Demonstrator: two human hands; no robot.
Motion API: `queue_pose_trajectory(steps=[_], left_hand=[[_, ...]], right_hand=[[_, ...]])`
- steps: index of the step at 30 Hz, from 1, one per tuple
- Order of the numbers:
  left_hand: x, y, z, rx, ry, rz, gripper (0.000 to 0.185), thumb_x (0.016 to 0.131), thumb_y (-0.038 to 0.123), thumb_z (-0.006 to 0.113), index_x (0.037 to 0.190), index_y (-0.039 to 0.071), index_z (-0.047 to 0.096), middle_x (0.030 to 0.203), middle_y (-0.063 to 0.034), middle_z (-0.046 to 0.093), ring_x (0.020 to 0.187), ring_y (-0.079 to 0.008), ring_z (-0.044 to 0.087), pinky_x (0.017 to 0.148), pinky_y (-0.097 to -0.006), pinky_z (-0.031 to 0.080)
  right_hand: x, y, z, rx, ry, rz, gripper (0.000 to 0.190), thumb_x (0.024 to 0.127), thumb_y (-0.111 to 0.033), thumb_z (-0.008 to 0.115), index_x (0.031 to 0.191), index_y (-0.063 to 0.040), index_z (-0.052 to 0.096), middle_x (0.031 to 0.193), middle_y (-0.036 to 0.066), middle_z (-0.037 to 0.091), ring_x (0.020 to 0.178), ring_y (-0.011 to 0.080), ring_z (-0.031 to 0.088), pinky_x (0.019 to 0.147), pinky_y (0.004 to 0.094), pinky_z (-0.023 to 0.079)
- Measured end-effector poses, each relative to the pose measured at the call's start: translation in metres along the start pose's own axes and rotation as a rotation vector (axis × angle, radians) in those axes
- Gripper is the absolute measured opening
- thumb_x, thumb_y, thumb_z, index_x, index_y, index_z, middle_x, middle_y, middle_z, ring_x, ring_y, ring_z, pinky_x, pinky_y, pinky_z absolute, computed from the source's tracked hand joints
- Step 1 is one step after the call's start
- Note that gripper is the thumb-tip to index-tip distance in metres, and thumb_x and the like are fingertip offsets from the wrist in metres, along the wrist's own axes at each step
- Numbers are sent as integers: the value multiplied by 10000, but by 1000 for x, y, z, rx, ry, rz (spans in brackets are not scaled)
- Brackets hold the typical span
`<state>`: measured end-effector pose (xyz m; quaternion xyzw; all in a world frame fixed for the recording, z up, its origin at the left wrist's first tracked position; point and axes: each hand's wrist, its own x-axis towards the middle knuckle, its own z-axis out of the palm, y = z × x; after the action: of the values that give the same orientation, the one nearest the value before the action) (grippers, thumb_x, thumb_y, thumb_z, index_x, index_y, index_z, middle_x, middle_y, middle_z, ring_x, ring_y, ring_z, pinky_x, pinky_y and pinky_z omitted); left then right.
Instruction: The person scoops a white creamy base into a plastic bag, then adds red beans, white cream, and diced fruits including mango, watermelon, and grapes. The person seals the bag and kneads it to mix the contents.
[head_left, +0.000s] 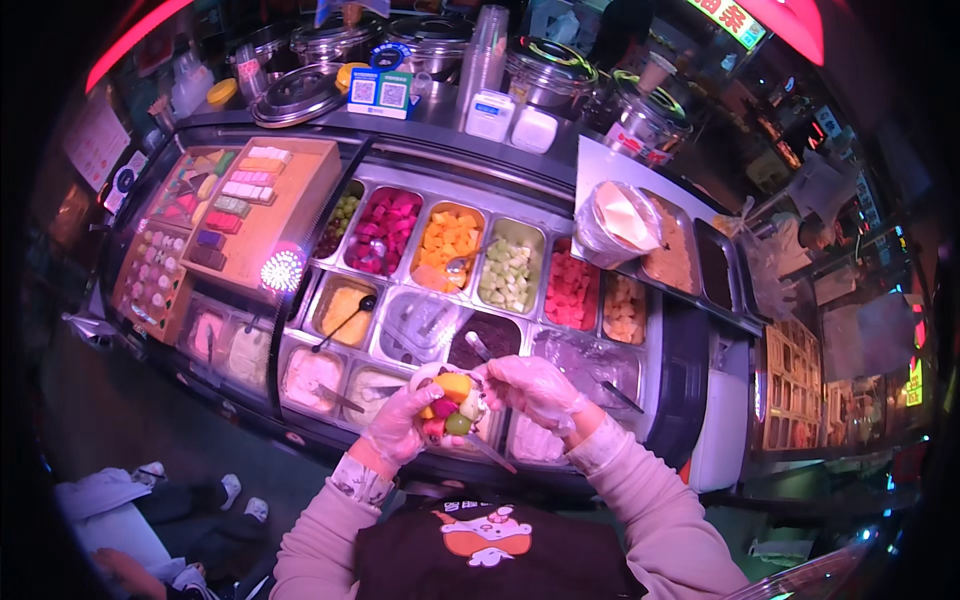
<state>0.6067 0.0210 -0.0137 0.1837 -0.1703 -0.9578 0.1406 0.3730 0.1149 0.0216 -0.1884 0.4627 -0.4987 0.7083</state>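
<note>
My left hand (401, 424), in a clear plastic glove, is wrapped around a fruit-filled dessert (450, 401) above the near edge of the counter. Orange mango-like cubes, magenta dragon fruit, a green grape, white cream and dark crumbs show at its top. Its outer wrapping is mostly hidden by my fingers. My right hand (534, 388), also gloved, has bent fingers close together at the dessert's right rim. Whether they pinch the rim or something small is hidden. Just beyond is a pan of dark crumbs (499, 337) with a spoon in it.
Steel pans hold dragon fruit (382, 229), mango (450, 236), pale green cubes (512, 270) and watermelon-like cubes (572, 289). Spatulas lie in cream tubs (311, 375). A plastic-lined bucket (616, 221) stands at right, wooden trays (266, 217) at left. Stacked cups (484, 60) rise behind. Another person's legs (202, 499) show lower left.
</note>
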Motion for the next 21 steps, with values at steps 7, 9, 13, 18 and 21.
queue_pose_trajectory(steps=[7,9,13,18,21], left_hand=[[3,-32,25,-95,-99,-30,524,994,242,663,1425,33,451,1269,-197,633,1125,-408,689,751,-545,671],[-5,-44,32,-56,-8,-31,532,994,259,663,1430,38,454,1264,-207,636,1071,-404,707,707,-537,677],[0,-62,41,-95,28,-113,494,1003,263,644,1438,99,477,1286,-169,641,1054,-358,721,700,-517,676],[9,-83,44,-155,25,-117,554,1006,312,640,1484,115,441,1372,-187,583,1133,-426,666,680,-513,661],[18,-94,42,-170,-34,-147,549,1010,323,642,1475,109,444,1342,-192,586,1172,-417,632,709,-530,644]], right_hand=[[-33,-9,-7,10,63,46,273,1017,-276,677,1039,-5,707,807,39,690,667,126,658,601,262,511],[-36,-4,-15,-25,27,43,244,989,-269,718,990,-24,714,800,41,691,638,131,660,566,264,505],[-56,-10,-22,-59,133,11,208,896,-203,809,979,-28,732,847,57,702,742,151,668,635,289,533],[-55,0,-46,-59,53,-4,236,933,-190,767,1040,17,728,906,70,712,767,162,683,660,299,572],[-62,-8,-50,-59,73,74,252,933,-210,768,1059,6,733,873,52,694,705,139,661,584,282,558]])
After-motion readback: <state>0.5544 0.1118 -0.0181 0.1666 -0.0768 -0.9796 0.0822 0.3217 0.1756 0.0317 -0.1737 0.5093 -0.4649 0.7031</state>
